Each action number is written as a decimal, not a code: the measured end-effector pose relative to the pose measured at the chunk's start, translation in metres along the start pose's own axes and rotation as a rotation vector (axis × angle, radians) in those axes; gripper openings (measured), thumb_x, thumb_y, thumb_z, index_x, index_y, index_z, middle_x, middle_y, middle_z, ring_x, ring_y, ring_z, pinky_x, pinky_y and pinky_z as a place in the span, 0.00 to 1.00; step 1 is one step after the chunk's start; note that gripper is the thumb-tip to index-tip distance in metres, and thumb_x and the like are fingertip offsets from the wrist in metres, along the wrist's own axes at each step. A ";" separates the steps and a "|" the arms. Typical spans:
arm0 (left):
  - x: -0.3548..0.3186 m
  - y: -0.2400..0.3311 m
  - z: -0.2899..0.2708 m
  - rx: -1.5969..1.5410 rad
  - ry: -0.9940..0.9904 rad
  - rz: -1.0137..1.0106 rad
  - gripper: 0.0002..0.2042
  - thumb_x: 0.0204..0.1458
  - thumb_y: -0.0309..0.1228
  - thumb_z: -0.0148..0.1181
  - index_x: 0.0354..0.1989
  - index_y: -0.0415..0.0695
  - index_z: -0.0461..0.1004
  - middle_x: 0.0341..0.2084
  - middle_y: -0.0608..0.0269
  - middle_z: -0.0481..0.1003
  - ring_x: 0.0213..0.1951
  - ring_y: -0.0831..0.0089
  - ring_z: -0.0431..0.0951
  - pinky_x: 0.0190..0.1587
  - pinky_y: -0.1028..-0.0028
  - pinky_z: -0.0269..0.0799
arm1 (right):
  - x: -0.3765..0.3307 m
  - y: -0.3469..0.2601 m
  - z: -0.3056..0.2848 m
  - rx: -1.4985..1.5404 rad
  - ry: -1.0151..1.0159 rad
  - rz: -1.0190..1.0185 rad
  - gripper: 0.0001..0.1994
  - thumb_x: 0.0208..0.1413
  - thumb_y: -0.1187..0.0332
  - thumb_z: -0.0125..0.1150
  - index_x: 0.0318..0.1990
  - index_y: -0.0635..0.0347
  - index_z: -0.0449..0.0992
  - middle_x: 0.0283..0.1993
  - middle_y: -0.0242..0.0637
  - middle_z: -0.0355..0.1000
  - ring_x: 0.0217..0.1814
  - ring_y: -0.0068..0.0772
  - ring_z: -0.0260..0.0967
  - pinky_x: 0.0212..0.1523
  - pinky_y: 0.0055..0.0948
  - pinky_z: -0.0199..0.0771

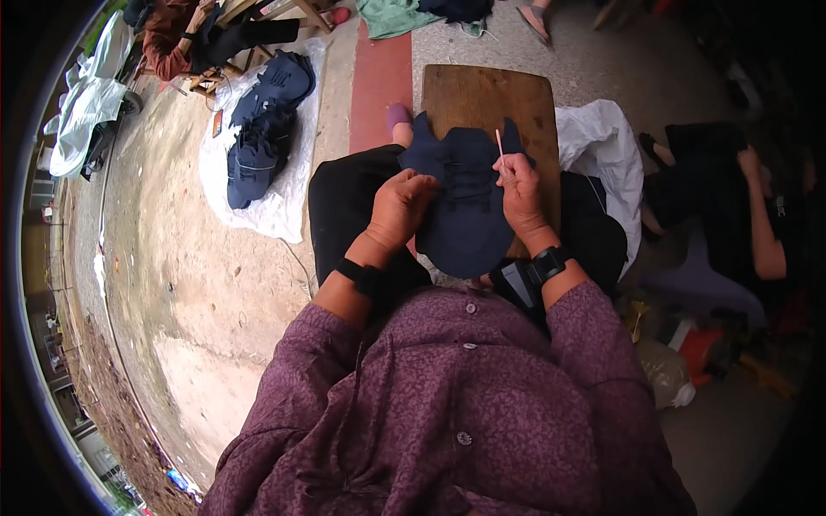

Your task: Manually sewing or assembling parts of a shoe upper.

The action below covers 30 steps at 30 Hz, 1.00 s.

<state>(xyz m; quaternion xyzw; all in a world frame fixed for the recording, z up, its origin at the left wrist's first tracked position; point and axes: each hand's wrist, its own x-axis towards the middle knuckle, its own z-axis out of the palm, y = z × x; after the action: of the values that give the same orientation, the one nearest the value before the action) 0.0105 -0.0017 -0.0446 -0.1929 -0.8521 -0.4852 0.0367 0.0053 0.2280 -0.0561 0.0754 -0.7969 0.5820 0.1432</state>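
A dark navy shoe upper (pixel 465 232) lies flat over my lap and the near part of a wooden board (pixel 487 86). Rows of dark lacing (pixel 469 176) cross its middle. My left hand (pixel 403 206) is closed in a pinch at the upper's left edge; whatever its fingertips hold is too small to make out. On the other side, my right hand (pixel 521 191) grips a thin pink stick-like tool (pixel 499 144), its far end pointing up and away from me. That hand is over the upper's right edge, close to the lacing.
Several more navy uppers (pixel 258 129) are heaped on a white plastic sheet (pixel 288 202) to the left. White cloth (pixel 598 142) hangs right of the board. One person in dark clothes (pixel 731 185) sits at the right, another (pixel 168 43) at the far left. A green cloth (pixel 391 17) lies ahead.
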 end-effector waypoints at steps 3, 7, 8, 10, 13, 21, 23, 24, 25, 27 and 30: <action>0.010 0.011 -0.007 0.171 -0.125 0.094 0.09 0.47 0.16 0.61 0.35 0.44 0.80 0.28 0.63 0.73 0.32 0.70 0.77 0.35 0.77 0.73 | 0.000 -0.004 -0.002 -0.053 -0.001 -0.007 0.02 0.61 0.75 0.50 0.35 0.61 0.69 0.29 0.35 0.69 0.26 0.25 0.65 0.29 0.25 0.68; 0.015 0.007 -0.015 0.111 -0.203 0.146 0.12 0.44 0.16 0.62 0.36 0.45 0.81 0.27 0.62 0.73 0.31 0.65 0.77 0.33 0.75 0.73 | 0.001 -0.006 0.000 -0.071 -0.009 -0.002 0.04 0.62 0.74 0.49 0.35 0.61 0.70 0.27 0.30 0.66 0.27 0.20 0.63 0.31 0.22 0.65; 0.019 0.008 -0.017 0.128 -0.219 0.222 0.11 0.43 0.16 0.63 0.35 0.45 0.80 0.27 0.61 0.73 0.31 0.64 0.77 0.33 0.74 0.74 | 0.001 -0.005 -0.001 -0.074 -0.008 0.001 0.04 0.62 0.74 0.49 0.35 0.61 0.70 0.27 0.30 0.66 0.27 0.20 0.63 0.31 0.22 0.65; 0.023 0.009 -0.018 0.142 -0.235 0.298 0.11 0.42 0.16 0.63 0.34 0.44 0.80 0.26 0.61 0.72 0.31 0.63 0.77 0.32 0.73 0.74 | 0.002 -0.005 -0.002 -0.080 -0.015 0.021 0.04 0.62 0.74 0.49 0.35 0.60 0.70 0.27 0.30 0.66 0.27 0.21 0.63 0.30 0.22 0.66; 0.027 0.005 -0.018 0.149 -0.252 0.309 0.09 0.44 0.18 0.63 0.34 0.44 0.78 0.27 0.60 0.73 0.32 0.61 0.77 0.33 0.71 0.74 | 0.002 -0.007 -0.001 -0.112 -0.014 0.033 0.03 0.59 0.76 0.52 0.33 0.62 0.68 0.27 0.37 0.67 0.26 0.27 0.66 0.29 0.26 0.68; 0.035 0.019 -0.012 0.117 -0.171 0.260 0.04 0.48 0.25 0.59 0.33 0.45 0.76 0.28 0.59 0.73 0.33 0.57 0.77 0.36 0.66 0.74 | 0.004 -0.004 -0.001 -0.098 -0.007 -0.002 0.04 0.59 0.76 0.51 0.32 0.62 0.67 0.27 0.38 0.66 0.25 0.30 0.66 0.29 0.27 0.68; 0.040 0.027 -0.005 0.179 -0.179 0.260 0.04 0.47 0.24 0.60 0.32 0.44 0.77 0.28 0.58 0.73 0.34 0.57 0.77 0.37 0.66 0.74 | 0.004 -0.004 -0.001 -0.104 -0.007 -0.014 0.03 0.59 0.76 0.50 0.32 0.63 0.67 0.27 0.38 0.66 0.25 0.30 0.66 0.29 0.27 0.68; 0.044 0.031 -0.001 0.243 -0.186 0.259 0.04 0.47 0.23 0.60 0.32 0.44 0.77 0.29 0.58 0.73 0.34 0.57 0.77 0.37 0.67 0.74 | 0.003 -0.004 -0.001 -0.105 -0.009 -0.004 0.03 0.59 0.76 0.50 0.32 0.63 0.67 0.27 0.39 0.67 0.25 0.31 0.66 0.29 0.28 0.68; 0.048 0.037 0.004 0.318 -0.216 0.271 0.04 0.45 0.26 0.62 0.30 0.45 0.77 0.29 0.58 0.73 0.34 0.57 0.77 0.37 0.66 0.74 | 0.004 -0.005 -0.002 -0.104 -0.012 0.004 0.03 0.59 0.76 0.50 0.33 0.63 0.67 0.27 0.39 0.67 0.25 0.32 0.67 0.29 0.28 0.69; 0.052 0.041 0.019 0.419 -0.225 0.255 0.04 0.44 0.28 0.63 0.29 0.45 0.77 0.28 0.58 0.74 0.34 0.58 0.78 0.37 0.65 0.75 | 0.003 -0.006 0.000 -0.108 -0.014 0.005 0.03 0.59 0.76 0.50 0.33 0.63 0.67 0.27 0.40 0.67 0.25 0.32 0.67 0.29 0.28 0.69; 0.057 0.041 0.030 0.563 -0.269 0.235 0.07 0.44 0.33 0.63 0.28 0.45 0.76 0.29 0.58 0.75 0.35 0.57 0.78 0.38 0.62 0.75 | 0.004 -0.008 0.002 -0.099 -0.003 0.007 0.03 0.59 0.76 0.50 0.32 0.63 0.67 0.27 0.40 0.67 0.25 0.33 0.67 0.29 0.29 0.69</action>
<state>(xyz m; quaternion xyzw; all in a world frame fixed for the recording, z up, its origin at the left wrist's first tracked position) -0.0233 0.0588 -0.0126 -0.3346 -0.9218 -0.1932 0.0314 0.0030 0.2240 -0.0484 0.0660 -0.8252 0.5423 0.1436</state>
